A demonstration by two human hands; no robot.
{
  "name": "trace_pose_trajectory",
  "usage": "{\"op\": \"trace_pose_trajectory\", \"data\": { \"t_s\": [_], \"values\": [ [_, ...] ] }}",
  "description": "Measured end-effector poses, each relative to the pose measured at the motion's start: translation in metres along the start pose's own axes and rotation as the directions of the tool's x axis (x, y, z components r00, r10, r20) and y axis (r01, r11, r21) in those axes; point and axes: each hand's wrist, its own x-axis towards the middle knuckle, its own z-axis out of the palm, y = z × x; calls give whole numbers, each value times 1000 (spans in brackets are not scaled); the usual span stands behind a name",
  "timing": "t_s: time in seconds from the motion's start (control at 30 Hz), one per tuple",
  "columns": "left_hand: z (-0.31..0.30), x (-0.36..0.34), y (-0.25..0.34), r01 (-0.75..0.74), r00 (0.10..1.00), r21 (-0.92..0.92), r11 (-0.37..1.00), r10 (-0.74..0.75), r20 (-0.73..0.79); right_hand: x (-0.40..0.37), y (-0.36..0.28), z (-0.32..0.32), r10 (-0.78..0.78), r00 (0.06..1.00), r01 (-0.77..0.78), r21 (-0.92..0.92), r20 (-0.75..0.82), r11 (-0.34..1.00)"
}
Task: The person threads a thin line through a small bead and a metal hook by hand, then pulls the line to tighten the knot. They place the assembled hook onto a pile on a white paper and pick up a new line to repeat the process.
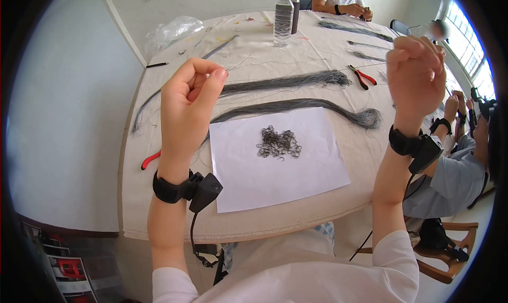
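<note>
My left hand (193, 99) is raised above the table, thumb and forefinger pinched on a thin strand (228, 69). The fine line trails off to the right and is hard to follow. My right hand (416, 75) is up at the right, slightly blurred, its fingers curled in; whatever they hold cannot be made out. Between the hands, a white paper sheet (275, 189) bears a pile of small dark hook-like curls (278, 143). Behind it lie two long bundles of grey strands, the nearer bundle (296, 104) and the farther bundle (280, 83), partly behind my left hand.
Red-handled pliers (363, 76) lie behind the bundles; a red handle (151, 160) shows at left. A water bottle (283, 20), dark flask (295, 15) and plastic bag (172, 33) stand farther back. One person (344, 1) sits opposite, others at right (457, 176).
</note>
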Motion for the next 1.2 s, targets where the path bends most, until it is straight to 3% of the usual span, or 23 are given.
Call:
{"op": "trace_pose_trajectory", "data": {
  "t_s": [0.03, 0.07, 0.13, 0.17, 0.2, 0.27, 0.4, 0.47, 0.5, 0.6, 0.83, 1.2],
  "values": [
    [0, 1, -4, 12, 1000, 16, 1000, -12, 11, 4, -8, -11, -37, 990, 14, 163, 139, 987],
    [0, 2, -7, 13, 1000, 16, 1000, -13, 10, 7, -16, -19, -36, 990, 13, 164, 139, 986],
    [0, 4, -13, 44, 999, 14, 999, -45, 18, 13, -30, -26, 68, 941, -177, 313, 331, 933],
    [0, 4, -15, 45, 999, 14, 999, -45, 19, 15, -34, -29, 66, 930, -162, 242, 361, 957],
    [1, 4, -17, 50, 998, 19, 999, -50, 25, 14, -36, -30, 65, 931, -160, 242, 360, 957],
    [2, 5, -17, 53, 998, 22, 998, -54, 36, 11, -40, -30, 75, 957, -84, 21, 279, 996],
    [3, 3, -18, 82, 996, 52, 995, -83, 34, 6, -40, -34, 52, 981, -27, -133, 188, 991],
    [4, 6, -18, 63, 997, 52, 997, -65, 33, 3, -43, -48, 94, 990, -37, -459, 102, 888],
    [3, 6, -18, 81, 996, 70, 994, -84, 36, 1, -37, -45, 4, 999, -30, -546, -50, 837],
    [2, 6, -22, 107, 993, 105, 989, -112, 36, 3, -33, -49, 55, 996, 4, -662, 69, 749],
    [-1, 9, -33, 135, 982, 171, 976, -155, 110, 7, -20, -28, -31, 997, -40, -786, -75, 617],
    [-15, 16, -51, 143, 978, 226, 964, -172, 115, 9, -19, -46, -69, 997, 1, -837, -44, 547]
  ]
}}
